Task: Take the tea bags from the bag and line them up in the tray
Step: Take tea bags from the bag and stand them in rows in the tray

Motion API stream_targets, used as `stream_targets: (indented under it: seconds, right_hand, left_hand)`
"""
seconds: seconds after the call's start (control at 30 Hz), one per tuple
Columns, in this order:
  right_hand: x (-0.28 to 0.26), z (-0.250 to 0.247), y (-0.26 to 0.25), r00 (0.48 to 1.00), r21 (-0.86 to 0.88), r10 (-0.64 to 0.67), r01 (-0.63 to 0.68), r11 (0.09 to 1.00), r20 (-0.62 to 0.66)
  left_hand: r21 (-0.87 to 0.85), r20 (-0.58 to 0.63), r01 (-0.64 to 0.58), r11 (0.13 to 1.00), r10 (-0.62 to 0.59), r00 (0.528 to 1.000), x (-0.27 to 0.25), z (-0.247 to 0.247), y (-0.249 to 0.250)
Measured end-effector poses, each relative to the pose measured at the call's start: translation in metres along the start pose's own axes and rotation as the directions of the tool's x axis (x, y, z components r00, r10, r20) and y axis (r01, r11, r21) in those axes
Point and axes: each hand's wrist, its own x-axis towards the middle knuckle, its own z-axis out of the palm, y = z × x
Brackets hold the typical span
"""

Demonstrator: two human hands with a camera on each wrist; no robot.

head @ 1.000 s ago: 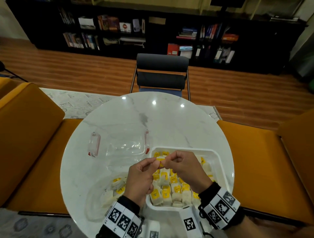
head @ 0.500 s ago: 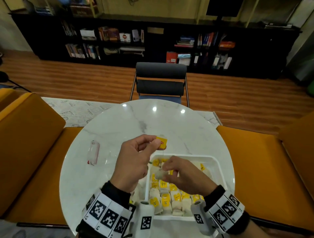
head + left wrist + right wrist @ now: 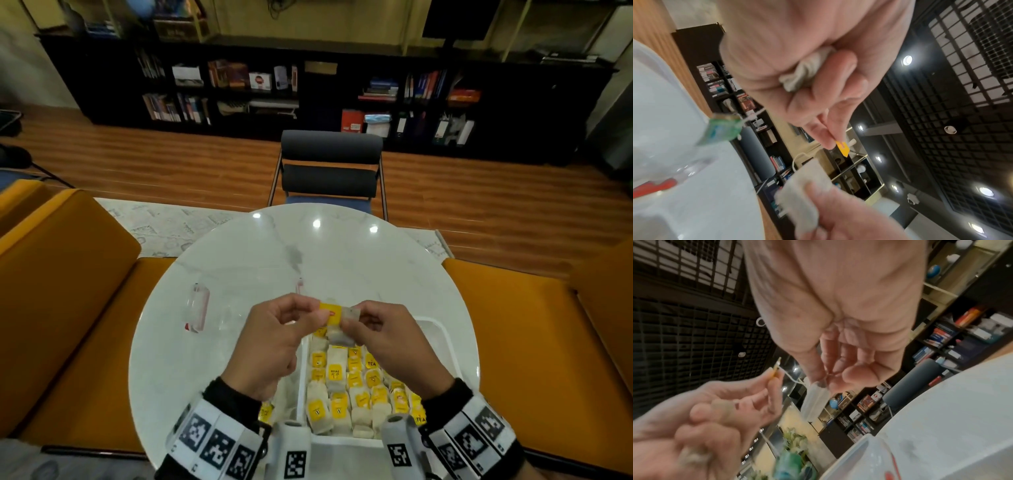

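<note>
My left hand (image 3: 315,313) pinches the yellow tag (image 3: 330,313) of a tea bag above the tray's far end. My right hand (image 3: 358,318) pinches that tea bag's white pouch (image 3: 342,334) right beside it, a short string joining the two. In the left wrist view the tag (image 3: 842,147) shows at my fingertips, and a second crumpled tea bag (image 3: 803,76) is tucked in my left palm, its green tag (image 3: 721,129) dangling. The right wrist view shows the pouch (image 3: 813,402) hanging from my right fingers. The white tray (image 3: 445,339) holds rows of yellow-tagged tea bags (image 3: 335,373).
The round white marble table (image 3: 342,260) carries a clear plastic lid with red clips (image 3: 197,308) at the left. A clear bag with loose tea bags (image 3: 270,409) lies under my left wrist. A dark chair (image 3: 330,164) stands beyond; orange benches (image 3: 68,291) flank the table.
Half a second ago my left hand held the tag high, apart from the pouch. The hands have now come together at one height, with the pouch lifted beside the tag.
</note>
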Motion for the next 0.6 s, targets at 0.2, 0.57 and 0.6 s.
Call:
stream_targets:
  seconds: [0.2,0.57,0.6]
  right_hand:
    - [-0.002,-0.002,-0.013,0.995,0.116,0.056,-0.066,0.991,0.087]
    - [-0.008,-0.004,-0.011,0.992,0.121,0.030,-0.045,0.992,0.124]
    - [-0.008,-0.004,-0.005,0.994,0.118,0.036,-0.048,0.992,0.105]
  left_hand:
    - [0.071,-0.038,0.041,0.997,-0.038,0.999,-0.001,0.007,-0.018]
    - [0.022,-0.048,0.066,0.998,-0.065,0.997,0.007,0.017,-0.036]
    - [0.039,-0.059,0.064,0.997,-0.062,0.996,0.007,0.018,-0.038]
